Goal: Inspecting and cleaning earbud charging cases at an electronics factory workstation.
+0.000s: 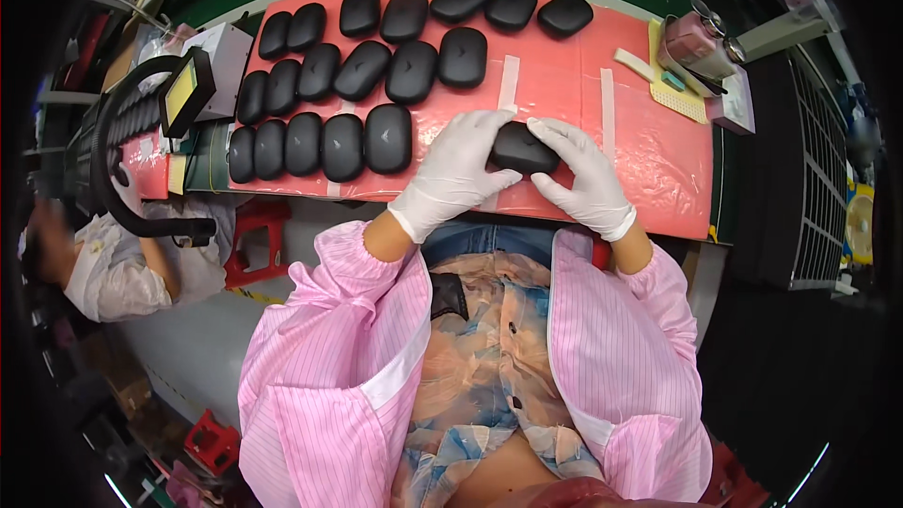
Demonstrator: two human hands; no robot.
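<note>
Both my hands wear white gloves. Between them, near the front edge of the pink-covered table [564, 56], is a rounded black case [523, 148] with a smooth top. My left hand [463, 165] grips its left end, thumb along the near side and fingers at the far side. Its right end is held by my right hand [583, 177], with fingers over the far corner and thumb near the front. Parts of the case are hidden under my fingers. Similar black cases [412, 72] lie in three rows to the left and far side.
A black ring-shaped frame [118, 160] and a white box [218, 61] stand at the left. Pink bottles [698, 45] and a yellow pad [685, 102] sit at the far right. Another person [122, 263] works at the left. A dark grille [811, 169] rises at the right.
</note>
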